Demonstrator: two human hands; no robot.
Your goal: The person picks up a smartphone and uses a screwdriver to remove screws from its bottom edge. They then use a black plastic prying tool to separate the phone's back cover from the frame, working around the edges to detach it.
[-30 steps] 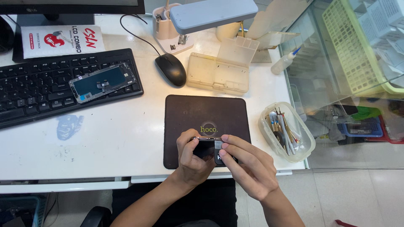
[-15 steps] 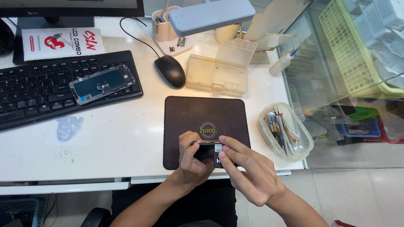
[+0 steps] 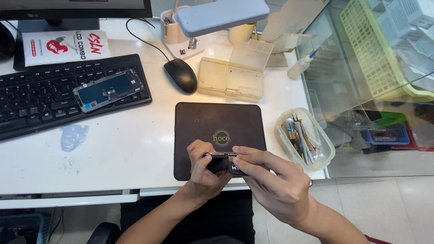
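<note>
Resting edge-up between both hands, the slim dark phone body with a metal rim (image 3: 222, 159) lies with its long axis running left to right — just above the near edge of the dark brown rectangular mat (image 3: 217, 122). The left hand (image 3: 203, 169) clamps its left end, fingers closed around it; the right hand (image 3: 271, 180) pinches the right end from the side. Well apart, a detached phone screen panel (image 3: 108, 89) lies on the black keyboard (image 3: 40, 99) — a clear plastic tub of tools (image 3: 307, 140) sits near the right hand.

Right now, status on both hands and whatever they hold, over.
Left hand and right hand both gripping a dark phone, held edge-up over the brown mat. Tool tub to the right, apart. Nothing in the way.
</note>
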